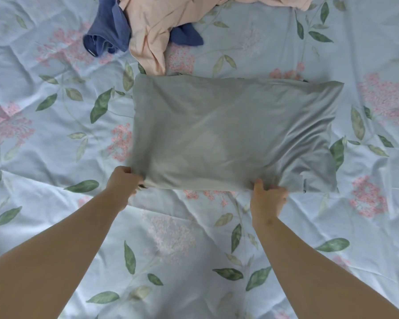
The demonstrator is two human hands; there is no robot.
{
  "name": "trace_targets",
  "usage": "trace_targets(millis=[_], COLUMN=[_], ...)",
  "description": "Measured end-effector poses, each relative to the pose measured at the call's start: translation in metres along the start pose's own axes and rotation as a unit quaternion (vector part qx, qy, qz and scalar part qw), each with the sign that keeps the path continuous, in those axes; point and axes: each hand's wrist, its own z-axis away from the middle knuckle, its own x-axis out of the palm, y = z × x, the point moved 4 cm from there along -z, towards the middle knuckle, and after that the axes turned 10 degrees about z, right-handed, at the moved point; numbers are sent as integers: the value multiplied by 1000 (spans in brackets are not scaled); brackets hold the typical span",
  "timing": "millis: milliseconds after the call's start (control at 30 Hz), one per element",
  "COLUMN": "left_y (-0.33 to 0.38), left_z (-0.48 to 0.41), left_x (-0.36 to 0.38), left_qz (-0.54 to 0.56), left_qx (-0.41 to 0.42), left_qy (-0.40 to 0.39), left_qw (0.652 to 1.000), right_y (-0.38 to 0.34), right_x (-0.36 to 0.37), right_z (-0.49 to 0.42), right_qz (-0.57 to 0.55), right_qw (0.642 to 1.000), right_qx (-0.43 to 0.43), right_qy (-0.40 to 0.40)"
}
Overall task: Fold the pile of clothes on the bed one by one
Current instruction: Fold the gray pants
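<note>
Gripping the near edge of the grey-green garment [228,132], we pinch its left corner in our left hand [124,180] and bunch its fabric in our right hand [268,199]. It lies flat on the floral bedspread [55,134], just before the peach garment [148,26] and blue garment [108,31].

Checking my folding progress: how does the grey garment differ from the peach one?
The grey garment is spread in a neat rectangle; the peach garment is crumpled. The left hand and right hand grip the grey garment's near edge; no hand touches the peach one. Both rest on the floral bedspread.
</note>
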Motion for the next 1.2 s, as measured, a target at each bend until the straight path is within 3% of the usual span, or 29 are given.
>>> trace_targets(millis=[67,200,300,367,467,633,833,1000,1200], left_y=[7,13,30,58,97,147,192,206,217], left_z=[1,2,12,26,33,18,-9,-31,-37], left_x=[14,31,33,43,86,160,212,228,234], left_qz=[27,-64,-179,-202,-284,-423,-481,-532,-515], left_qx=[-2,26,90,227,389,468,512,495,480], left_qy=[-6,-4,124,186,58,-66,-123,-100,-135], left_qw=[1000,998,972,934,875,773,701,680,697], right_y=[7,-1,-12,-14,-16,-14,-2,1,-1], right_x=[11,27,33,36,40,54,76,81,80], right_z=[10,17,15,14,6,-16,-32,-36,-35], right_qz=[-117,-351,-369,-356,-344,-281,-269,-232,-252], right_qw=[987,905,890,890,887,905,911,916,909], right_qx=[96,203,205,220,246,256,259,293,302], right_qy=[-49,-126,-172,-183,-186,-190,-174,-143,-140])
